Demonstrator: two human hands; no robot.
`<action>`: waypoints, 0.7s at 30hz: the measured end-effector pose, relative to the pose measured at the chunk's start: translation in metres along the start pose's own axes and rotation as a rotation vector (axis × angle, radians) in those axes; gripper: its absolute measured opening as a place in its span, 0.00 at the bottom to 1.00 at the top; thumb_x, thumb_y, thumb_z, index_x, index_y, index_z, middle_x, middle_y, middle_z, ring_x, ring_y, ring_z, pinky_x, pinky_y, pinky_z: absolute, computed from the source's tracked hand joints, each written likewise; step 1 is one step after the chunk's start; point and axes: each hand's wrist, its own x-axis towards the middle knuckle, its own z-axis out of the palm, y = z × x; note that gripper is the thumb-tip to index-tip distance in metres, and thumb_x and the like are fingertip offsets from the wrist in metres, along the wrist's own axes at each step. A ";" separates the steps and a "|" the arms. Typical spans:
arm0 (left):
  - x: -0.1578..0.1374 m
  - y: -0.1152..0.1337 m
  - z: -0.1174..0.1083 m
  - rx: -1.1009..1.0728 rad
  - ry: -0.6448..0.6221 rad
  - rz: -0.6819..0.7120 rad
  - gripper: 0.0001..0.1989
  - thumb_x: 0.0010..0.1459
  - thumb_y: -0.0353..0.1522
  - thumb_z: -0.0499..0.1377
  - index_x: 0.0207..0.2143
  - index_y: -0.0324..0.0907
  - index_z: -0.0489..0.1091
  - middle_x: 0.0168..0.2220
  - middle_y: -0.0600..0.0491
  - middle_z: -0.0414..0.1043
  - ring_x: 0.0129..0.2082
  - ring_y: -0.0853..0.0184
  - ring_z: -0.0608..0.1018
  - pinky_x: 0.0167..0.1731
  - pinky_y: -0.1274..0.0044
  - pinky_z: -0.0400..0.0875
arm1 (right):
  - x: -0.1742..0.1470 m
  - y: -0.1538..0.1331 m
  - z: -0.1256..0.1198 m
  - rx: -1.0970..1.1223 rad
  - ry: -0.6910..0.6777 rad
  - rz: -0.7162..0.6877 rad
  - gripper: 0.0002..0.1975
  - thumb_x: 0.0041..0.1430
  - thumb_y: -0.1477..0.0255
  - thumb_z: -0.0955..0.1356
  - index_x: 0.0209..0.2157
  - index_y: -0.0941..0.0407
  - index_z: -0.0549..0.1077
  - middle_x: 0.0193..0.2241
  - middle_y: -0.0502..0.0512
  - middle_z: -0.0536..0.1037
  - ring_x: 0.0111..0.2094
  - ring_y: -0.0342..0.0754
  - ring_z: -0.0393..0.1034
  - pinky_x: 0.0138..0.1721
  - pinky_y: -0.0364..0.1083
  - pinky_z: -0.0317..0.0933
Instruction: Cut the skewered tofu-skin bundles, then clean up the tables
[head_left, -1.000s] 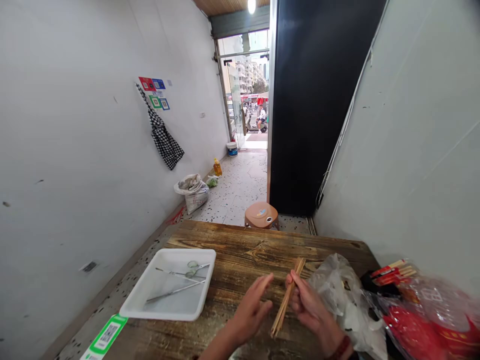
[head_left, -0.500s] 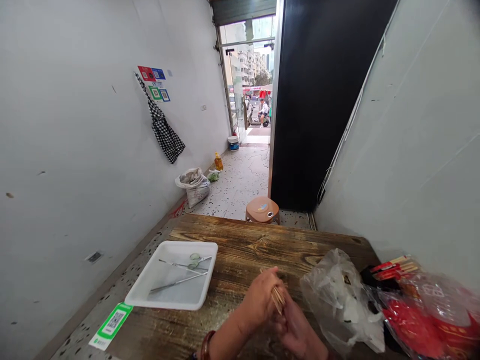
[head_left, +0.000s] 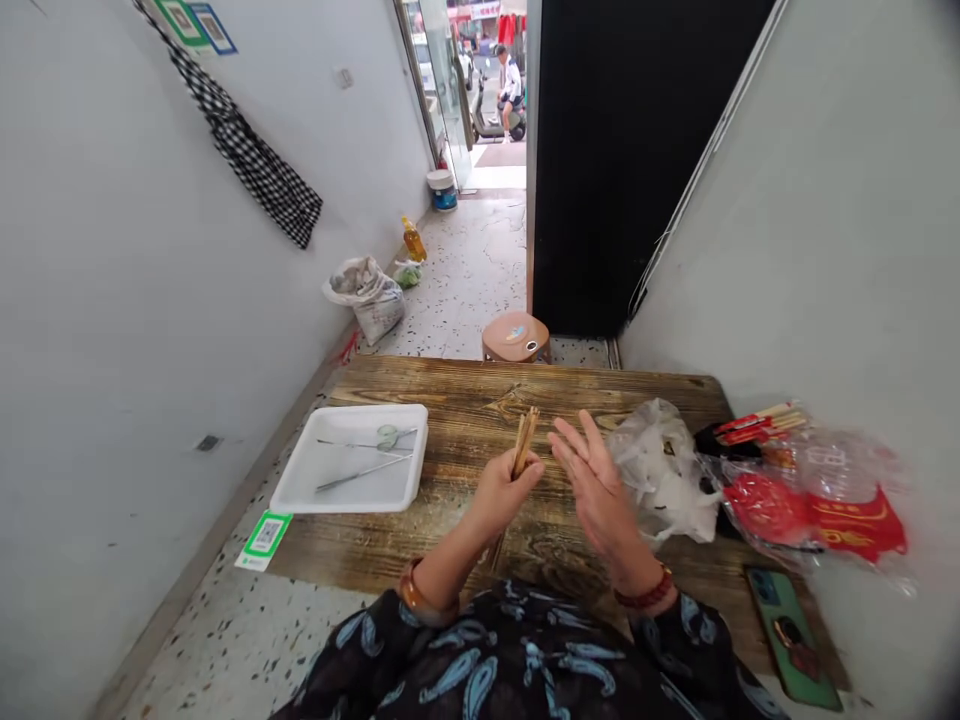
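Note:
My left hand (head_left: pixel 504 490) is closed around a bundle of wooden chopsticks (head_left: pixel 526 432), held upright over the table with their upper ends standing above my thumb. The lower ends show below the hand. My right hand (head_left: pixel 600 490) is held apart on the right, empty, its fingers stretched out and spread towards the bundle. On the left of the table stands a white tray (head_left: pixel 289 492), with green-handled scissors (head_left: pixel 387 437) and several thin metal tools (head_left: pixel 360 474) lying inside.
A clear plastic bag with white contents (head_left: pixel 679 500) lies right of my right hand. Beyond it are red-wrapped sticks (head_left: pixel 757 425) and red plastic packets (head_left: pixel 855 520). A green phone (head_left: pixel 793 635) lies at the near right. A stool (head_left: pixel 516 335) stands past the wooden table (head_left: pixel 465 390).
My hands were together around the bundle; now the right hand has let go and moved away to the right, fingers spread. The bundle has turned upright. The view has tipped downward.

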 end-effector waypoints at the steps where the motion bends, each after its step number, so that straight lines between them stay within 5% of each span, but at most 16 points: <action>1: 0.000 0.001 0.005 -0.045 -0.026 -0.020 0.15 0.53 0.43 0.59 0.30 0.40 0.68 0.18 0.62 0.55 0.20 0.74 0.59 0.22 0.80 0.53 | -0.002 0.002 0.004 -0.023 -0.015 -0.018 0.33 0.60 0.64 0.66 0.64 0.43 0.50 0.61 0.53 0.63 0.59 0.48 0.61 0.62 0.55 0.51; 5: 0.001 0.005 0.019 -0.176 -0.089 -0.042 0.13 0.50 0.41 0.61 0.27 0.39 0.67 0.17 0.62 0.55 0.19 0.75 0.56 0.21 0.80 0.50 | -0.005 0.012 0.015 -0.150 -0.048 -0.103 0.33 0.63 0.63 0.63 0.66 0.45 0.45 0.63 0.53 0.61 0.63 0.47 0.54 0.65 0.54 0.44; 11: 0.003 0.005 0.026 -0.177 -0.009 -0.026 0.12 0.49 0.38 0.60 0.21 0.39 0.64 0.18 0.61 0.57 0.20 0.76 0.57 0.22 0.81 0.51 | -0.007 0.017 0.019 -0.174 -0.027 -0.091 0.32 0.64 0.62 0.62 0.66 0.47 0.47 0.61 0.54 0.64 0.63 0.46 0.54 0.65 0.54 0.41; 17: 0.003 0.003 0.017 -0.301 0.062 -0.138 0.12 0.47 0.38 0.62 0.24 0.40 0.63 0.15 0.64 0.53 0.15 0.78 0.54 0.18 0.81 0.46 | 0.006 0.012 -0.002 0.123 0.005 0.046 0.27 0.60 0.61 0.65 0.60 0.46 0.59 0.59 0.54 0.67 0.59 0.47 0.61 0.61 0.54 0.52; 21: 0.004 0.006 0.011 -0.328 0.111 -0.153 0.13 0.45 0.39 0.64 0.24 0.40 0.64 0.15 0.65 0.53 0.15 0.79 0.54 0.18 0.81 0.47 | 0.008 0.019 -0.014 0.012 0.047 0.144 0.20 0.57 0.58 0.67 0.49 0.51 0.72 0.48 0.56 0.76 0.45 0.48 0.70 0.47 0.50 0.63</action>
